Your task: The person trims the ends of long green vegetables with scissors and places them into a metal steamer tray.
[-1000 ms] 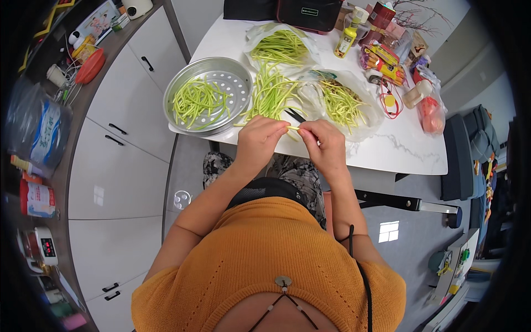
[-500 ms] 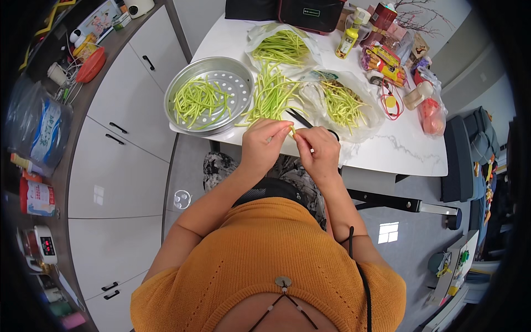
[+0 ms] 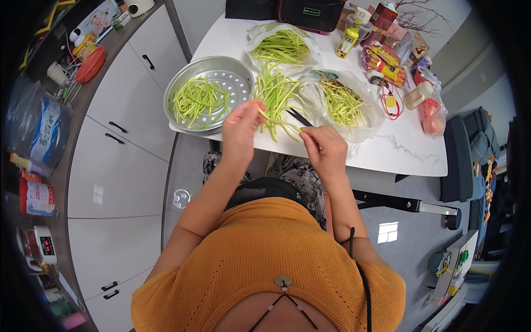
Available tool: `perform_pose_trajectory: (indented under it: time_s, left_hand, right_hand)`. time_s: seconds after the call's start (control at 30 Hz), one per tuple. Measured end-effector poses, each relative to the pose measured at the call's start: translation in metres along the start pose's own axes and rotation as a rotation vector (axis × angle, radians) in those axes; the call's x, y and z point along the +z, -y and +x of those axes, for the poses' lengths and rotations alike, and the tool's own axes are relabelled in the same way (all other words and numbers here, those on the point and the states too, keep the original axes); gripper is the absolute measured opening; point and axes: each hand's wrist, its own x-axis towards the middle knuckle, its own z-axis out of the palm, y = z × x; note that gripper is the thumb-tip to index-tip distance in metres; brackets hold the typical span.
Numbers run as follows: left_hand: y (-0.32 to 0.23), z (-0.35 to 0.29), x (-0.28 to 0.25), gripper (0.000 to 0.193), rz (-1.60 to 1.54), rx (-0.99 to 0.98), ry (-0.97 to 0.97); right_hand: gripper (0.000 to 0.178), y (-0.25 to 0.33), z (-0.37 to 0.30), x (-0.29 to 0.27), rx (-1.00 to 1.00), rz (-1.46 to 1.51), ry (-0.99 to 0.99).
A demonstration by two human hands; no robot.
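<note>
A thin green stalk, looking like a garlic scape, stretches between my hands over the table's near edge. My left hand, slightly blurred, pinches its left end beside the steamer pan. The right end is between the thumb and forefinger of my right hand. Just beyond lies a loose pile of long stalks. Short cut pieces sit in the round metal steamer pan with a perforated bottom. A black tool, partly hidden by my right hand, rests on the table.
One plastic bag of long stalks lies at the back; another bag with short yellowish pieces is at the right. A yellow bottle, snack packs and a red cord crowd the right side of the white table.
My hands, close together before, have moved apart. The left went leftward and up toward the pan, the right slightly rightward. A longer stalk now spans between them.
</note>
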Motion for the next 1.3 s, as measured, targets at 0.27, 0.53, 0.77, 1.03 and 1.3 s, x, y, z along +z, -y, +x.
perform_pose_trajectory:
  time_s: [0.27, 0.53, 0.77, 1.03, 1.3]
  left_hand:
    - [-0.023, 0.004, -0.006, 0.021, -0.099, 0.007, -0.1]
    - [-0.025, 0.003, -0.009, 0.021, -0.179, -0.024, -0.065]
    - [-0.027, 0.005, -0.013, 0.02, -0.273, -0.083, -0.09]
    - [-0.015, 0.002, -0.007, 0.016, -0.366, -0.22, -0.051]
    - [-0.011, -0.002, -0.001, 0.016, -0.312, -0.257, 0.0]
  right_hand:
    - [0.015, -0.034, 0.007, -0.018, 0.381, 0.149, -0.001]
    - [0.011, -0.129, 0.025, -0.026, 0.412, -0.288, -0.092]
    - [0.02, -0.117, 0.024, -0.024, 0.327, -0.471, -0.054]
    - [0.016, -0.024, 0.023, 0.001, -0.023, 0.097, 0.001]
    - [0.018, 0.005, 0.02, 0.013, 0.039, 0.189, 0.206]
